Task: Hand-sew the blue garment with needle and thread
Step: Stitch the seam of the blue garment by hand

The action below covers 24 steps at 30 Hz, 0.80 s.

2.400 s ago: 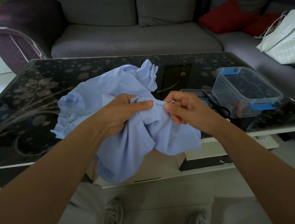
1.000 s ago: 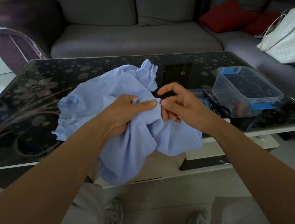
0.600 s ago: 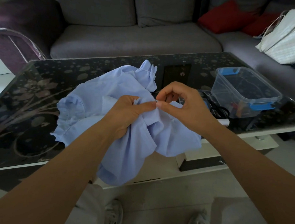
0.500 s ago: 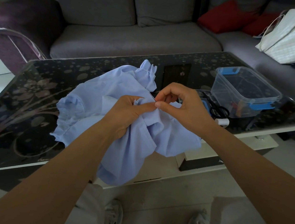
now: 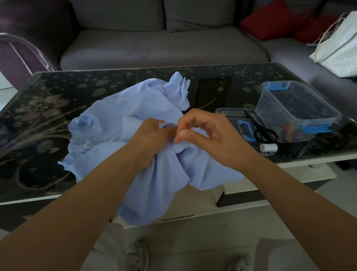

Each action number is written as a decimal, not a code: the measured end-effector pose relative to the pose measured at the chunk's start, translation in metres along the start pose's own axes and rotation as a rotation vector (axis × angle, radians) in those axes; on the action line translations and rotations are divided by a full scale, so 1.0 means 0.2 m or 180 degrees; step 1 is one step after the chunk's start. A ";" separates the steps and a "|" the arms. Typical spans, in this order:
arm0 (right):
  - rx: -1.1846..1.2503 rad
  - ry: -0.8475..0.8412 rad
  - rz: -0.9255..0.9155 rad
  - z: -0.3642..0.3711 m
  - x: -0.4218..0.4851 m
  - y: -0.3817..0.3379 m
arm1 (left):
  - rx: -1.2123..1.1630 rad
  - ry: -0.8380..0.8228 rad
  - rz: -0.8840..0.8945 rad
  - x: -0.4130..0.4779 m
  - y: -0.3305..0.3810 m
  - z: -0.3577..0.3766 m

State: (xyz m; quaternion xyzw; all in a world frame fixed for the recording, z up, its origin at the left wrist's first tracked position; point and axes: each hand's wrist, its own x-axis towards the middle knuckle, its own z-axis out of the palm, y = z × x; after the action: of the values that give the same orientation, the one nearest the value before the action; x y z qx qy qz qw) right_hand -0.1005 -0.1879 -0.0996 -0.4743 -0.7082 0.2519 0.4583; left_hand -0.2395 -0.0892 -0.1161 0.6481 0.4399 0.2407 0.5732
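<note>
The blue garment (image 5: 132, 114) lies partly bunched on the tabletop (image 5: 46, 125), with its near part hanging over the edge toward the person's knees. The left hand (image 5: 151, 137) is clamped on a gathered fold of it. The right hand (image 5: 207, 131) meets it there, thumb and forefinger pinched together at the fold's edge, most likely on the needle, which is too fine to make out. This looks like mid-stitch work: the sewing is under way but not finished. The hands hide the seam, so I cannot tell how many stitches are in or how much is left. Knotting off and cutting the thread seem still to come, since the scissors (image 5: 263, 131) and a white spool (image 5: 268, 147) lie apart by the clear box (image 5: 297, 110).
</note>
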 end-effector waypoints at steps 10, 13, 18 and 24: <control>0.1737 -0.4122 0.2008 -0.09 -0.04 -0.10 | -0.0835 0.0306 -0.0155 0.03 0.01 -0.03; 0.1252 -0.2630 0.1819 -0.12 -0.03 -0.10 | -0.1054 0.0252 -0.0217 0.02 0.02 -0.02; 0.0092 0.0420 0.1240 -0.06 0.01 -0.02 | -0.1342 0.0203 -0.0248 0.02 0.02 0.00; -0.0716 0.1215 0.0612 -0.01 0.02 0.02 | -0.1343 -0.0006 -0.0278 0.01 0.04 0.01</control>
State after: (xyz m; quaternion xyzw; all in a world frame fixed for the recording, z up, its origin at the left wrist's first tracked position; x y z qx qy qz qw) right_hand -0.0970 -0.1827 -0.0994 -0.6266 -0.5840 0.1197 0.5020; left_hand -0.2354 -0.0890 -0.1100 0.4942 0.4069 0.3018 0.7065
